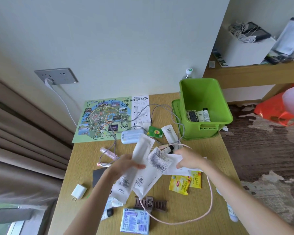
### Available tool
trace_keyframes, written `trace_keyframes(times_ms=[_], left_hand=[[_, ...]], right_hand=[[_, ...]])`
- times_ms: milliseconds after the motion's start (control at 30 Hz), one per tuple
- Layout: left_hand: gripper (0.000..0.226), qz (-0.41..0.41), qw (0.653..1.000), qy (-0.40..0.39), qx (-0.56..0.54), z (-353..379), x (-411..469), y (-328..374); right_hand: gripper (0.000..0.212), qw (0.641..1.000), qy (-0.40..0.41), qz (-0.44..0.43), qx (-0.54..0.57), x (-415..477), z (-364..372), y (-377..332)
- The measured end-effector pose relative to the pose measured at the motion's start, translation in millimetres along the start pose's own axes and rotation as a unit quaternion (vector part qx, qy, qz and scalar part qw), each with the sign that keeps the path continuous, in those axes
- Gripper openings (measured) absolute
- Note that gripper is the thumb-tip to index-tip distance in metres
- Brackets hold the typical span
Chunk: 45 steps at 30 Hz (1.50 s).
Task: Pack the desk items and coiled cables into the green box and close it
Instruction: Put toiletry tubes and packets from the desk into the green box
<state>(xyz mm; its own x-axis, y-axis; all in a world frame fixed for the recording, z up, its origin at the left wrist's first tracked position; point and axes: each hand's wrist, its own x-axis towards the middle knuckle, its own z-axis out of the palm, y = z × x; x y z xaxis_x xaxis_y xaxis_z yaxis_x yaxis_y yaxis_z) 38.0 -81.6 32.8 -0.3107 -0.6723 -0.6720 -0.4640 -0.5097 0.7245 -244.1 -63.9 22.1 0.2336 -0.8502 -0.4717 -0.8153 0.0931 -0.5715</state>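
My left hand [126,164] grips a fan of long white sachets [139,168] above the middle of the wooden desk [215,155]. To the right, my right hand [187,159] presses on white paper packets [172,158] lying on the desk. The green box [224,106] stands open at the far right corner, resting on its green lid [175,106]. Small bottles and a dark packet [198,115] lie in the box's bottom. A pink cable [210,192] loops under my right forearm. A grey cable [166,109] sprawls uncoiled toward the box.
Loose items cover the desk: yellow tea bags [185,183], a green tea bag [155,132], a white charger plug [78,192], a blue power bank [131,135], a tissue pack [135,221], a brown clip [150,203], a map sheet [103,118]. A wall socket [56,76] holds a white cord.
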Motion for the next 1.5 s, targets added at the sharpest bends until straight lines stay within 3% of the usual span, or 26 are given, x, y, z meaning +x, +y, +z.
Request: trace_keyframes(times_ms=[67, 233, 367, 433, 500, 667, 767, 900, 1167, 1300, 1500], left_hand=[[0.044, 0.018, 0.999, -0.017, -0.031, -6.8, 0.3, 3.0], [0.028, 0.05, 0.986, 0.026, -0.154, -32.4, 3.1, 9.6], [0.043, 0.024, 0.986, 0.079, -0.143, -36.7, 3.7, 10.6], [0.043, 0.019, 0.981, 0.098, -0.166, -33.8, 5.1, 9.9], [0.042, 0.017, 0.974, 0.129, -0.185, -31.1, 6.5, 10.8], [0.033, 0.038, 0.959, 0.229, -0.159, -27.6, 6.6, 25.2], [0.026, 0.083, 0.954, 0.227, -0.177, -25.0, 4.4, 48.0], [0.037, 0.143, 0.95, 0.183, -0.207, -7.3, 6.2, 92.9], [0.034, 0.232, 0.942, 0.113, -0.214, 40.7, 23.5, 188.6], [0.02, 0.281, 0.936, 0.087, -0.193, 68.0, 41.1, 228.6], [0.029, 0.303, 0.942, 0.117, -0.081, 104.1, 89.6, 270.8]], right_hand=[[0.059, 1.0, -0.003, 0.001, 0.005, 1.3, 1.3, 2.2], [0.027, 0.999, -0.016, 0.032, -0.016, 5.7, 1.6, 15.1], [0.04, 0.989, 0.013, 0.013, 0.149, 3.6, -3.1, 11.7], [0.032, 0.974, 0.035, 0.024, 0.222, 5.0, -4.3, 9.5], [0.027, 0.957, 0.049, 0.04, 0.282, 5.3, -6.3, 4.3], [0.041, 0.892, 0.117, 0.054, 0.434, 9.5, -23.0, -16.1], [0.043, 0.863, 0.131, 0.033, 0.486, 12.5, -39.2, -31.9], [0.036, 0.8, 0.139, -0.011, 0.584, 17.1, -60.5, -50.7], [0.033, 0.741, 0.248, 0.003, 0.623, 11.7, -113.9, -51.1], [0.029, 0.728, 0.31, 0.011, 0.611, 9.2, -147.6, -35.2], [0.038, 0.765, 0.347, 0.017, 0.542, 21.3, -187.3, -12.3]])
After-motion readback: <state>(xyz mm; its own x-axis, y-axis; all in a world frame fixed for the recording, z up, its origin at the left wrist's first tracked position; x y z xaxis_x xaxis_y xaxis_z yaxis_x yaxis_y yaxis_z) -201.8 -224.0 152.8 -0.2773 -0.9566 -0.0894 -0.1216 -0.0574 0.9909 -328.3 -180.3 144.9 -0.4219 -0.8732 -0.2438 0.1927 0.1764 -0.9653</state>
